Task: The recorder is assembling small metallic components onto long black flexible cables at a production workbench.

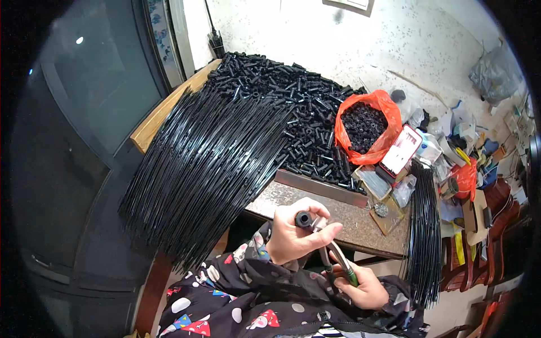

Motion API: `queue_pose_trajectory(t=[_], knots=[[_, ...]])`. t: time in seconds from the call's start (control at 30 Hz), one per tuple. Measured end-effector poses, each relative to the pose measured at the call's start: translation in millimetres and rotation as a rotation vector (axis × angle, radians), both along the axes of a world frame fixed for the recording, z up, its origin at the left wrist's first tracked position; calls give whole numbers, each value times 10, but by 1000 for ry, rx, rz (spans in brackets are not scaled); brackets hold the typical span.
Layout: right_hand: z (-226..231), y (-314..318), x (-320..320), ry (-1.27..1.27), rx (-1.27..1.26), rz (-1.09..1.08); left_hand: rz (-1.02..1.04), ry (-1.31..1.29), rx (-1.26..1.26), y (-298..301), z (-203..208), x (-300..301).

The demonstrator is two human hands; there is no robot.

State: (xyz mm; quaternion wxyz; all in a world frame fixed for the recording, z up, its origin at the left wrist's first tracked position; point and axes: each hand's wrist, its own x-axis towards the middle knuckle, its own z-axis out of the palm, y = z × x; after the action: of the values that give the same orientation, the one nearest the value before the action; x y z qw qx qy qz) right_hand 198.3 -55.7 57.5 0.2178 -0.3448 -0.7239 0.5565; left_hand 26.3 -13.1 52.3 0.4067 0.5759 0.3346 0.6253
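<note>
Left grip point(292, 235), right grip point(367, 288), curled

A black tube point(305, 226), its open end facing up, is beside a slanting metal tool point(340, 254) with a green grip point(353, 277)

Bright wall point(298, 34), glare on rods point(208, 152), dark fisheye rim

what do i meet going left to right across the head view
Wide fan of thin black rods → left hand → right hand → narrow bundle of black rods → grey plastic bag.
</note>
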Motion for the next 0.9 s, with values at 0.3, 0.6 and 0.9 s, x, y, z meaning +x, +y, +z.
queue_pose_trajectory(t=[0.3, 0.6, 0.9], knots=[[-177, -133, -220, -55, 18, -118, 73, -189, -80, -214, 41, 22], [-206, 293, 88, -200, 320, -214, 61, -94, -9, 52, -31, -21], [-1196, 695, -161, -759, 712, -552, -146, -125, 161, 38, -338, -503]])
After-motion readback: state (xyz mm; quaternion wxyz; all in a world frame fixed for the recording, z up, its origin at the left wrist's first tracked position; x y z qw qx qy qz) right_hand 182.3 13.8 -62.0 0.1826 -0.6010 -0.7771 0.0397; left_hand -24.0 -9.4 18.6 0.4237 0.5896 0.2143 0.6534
